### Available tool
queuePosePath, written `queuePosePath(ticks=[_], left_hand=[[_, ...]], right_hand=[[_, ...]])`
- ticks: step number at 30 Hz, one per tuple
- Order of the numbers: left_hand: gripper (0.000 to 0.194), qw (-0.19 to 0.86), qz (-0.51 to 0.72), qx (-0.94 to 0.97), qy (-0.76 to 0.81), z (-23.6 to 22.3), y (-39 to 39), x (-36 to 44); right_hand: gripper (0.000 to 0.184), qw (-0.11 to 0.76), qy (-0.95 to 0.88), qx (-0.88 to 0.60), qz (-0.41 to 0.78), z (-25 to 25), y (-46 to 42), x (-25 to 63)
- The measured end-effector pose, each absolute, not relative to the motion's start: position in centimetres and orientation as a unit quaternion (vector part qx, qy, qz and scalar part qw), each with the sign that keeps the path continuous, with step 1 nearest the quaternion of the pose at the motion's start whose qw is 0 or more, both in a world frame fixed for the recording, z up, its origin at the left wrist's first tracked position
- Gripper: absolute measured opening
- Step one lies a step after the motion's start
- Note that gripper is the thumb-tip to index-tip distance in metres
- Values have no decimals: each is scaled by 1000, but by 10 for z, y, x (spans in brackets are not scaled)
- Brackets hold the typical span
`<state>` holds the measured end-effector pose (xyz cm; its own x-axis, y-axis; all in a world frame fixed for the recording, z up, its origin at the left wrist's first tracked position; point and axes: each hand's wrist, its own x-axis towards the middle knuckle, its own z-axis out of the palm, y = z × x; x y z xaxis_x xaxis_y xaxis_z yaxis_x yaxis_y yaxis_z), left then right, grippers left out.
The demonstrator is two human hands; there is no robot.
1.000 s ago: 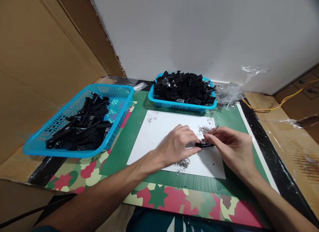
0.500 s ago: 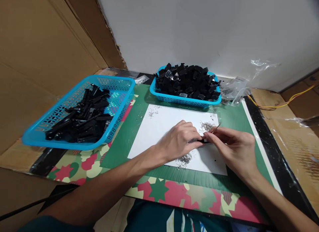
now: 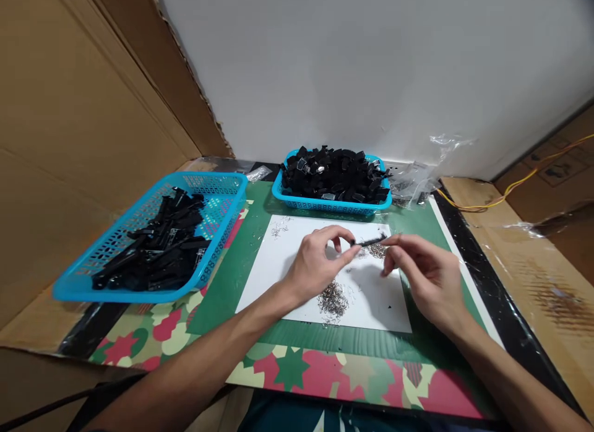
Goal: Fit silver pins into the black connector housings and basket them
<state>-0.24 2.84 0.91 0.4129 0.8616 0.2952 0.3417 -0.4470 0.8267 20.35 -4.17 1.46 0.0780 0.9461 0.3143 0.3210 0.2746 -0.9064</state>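
My left hand [image 3: 320, 263] pinches one end of a thin black plastic strip [image 3: 370, 241], lifted a little above the white paper sheet [image 3: 288, 265]. My right hand [image 3: 420, 274] hovers just right of the strip with fingers curled; its fingertips are near the strip's far end, and I cannot make out what they hold. Small piles of tiny metal springs [image 3: 332, 298] lie on the paper below and between my hands.
A blue basket [image 3: 223, 231] of long black parts sits at the left. A second blue basket [image 3: 331, 204] heaped with small black pieces stands behind the paper. Clear plastic bags [image 3: 420, 184] lie at the back right, cardboard walls on the left, a yellow wire [image 3: 510, 190] at right.
The black strip was pressed on the paper between both hands; now my left hand has lifted it. My right hand has eased away to the right. The view shifted slightly.
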Motion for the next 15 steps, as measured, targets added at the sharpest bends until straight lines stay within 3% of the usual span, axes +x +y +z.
queuePosePath(ticks=[4,6,10,15], left_hand=[[24,464,428,657,412,9,37,-4],[26,500,439,632,397,8,40,-4],[25,506,438,628,397,7,40,-3],[13,504,425,650,379,3,39,-3]], right_hand=[[22,332,-707,-511,359,15,-36,206],[20,285,-719,-522,359,14,-33,206],[13,252,-734,-521,354,11,-31,207],[20,259,-739,-507,359,11,-32,208]])
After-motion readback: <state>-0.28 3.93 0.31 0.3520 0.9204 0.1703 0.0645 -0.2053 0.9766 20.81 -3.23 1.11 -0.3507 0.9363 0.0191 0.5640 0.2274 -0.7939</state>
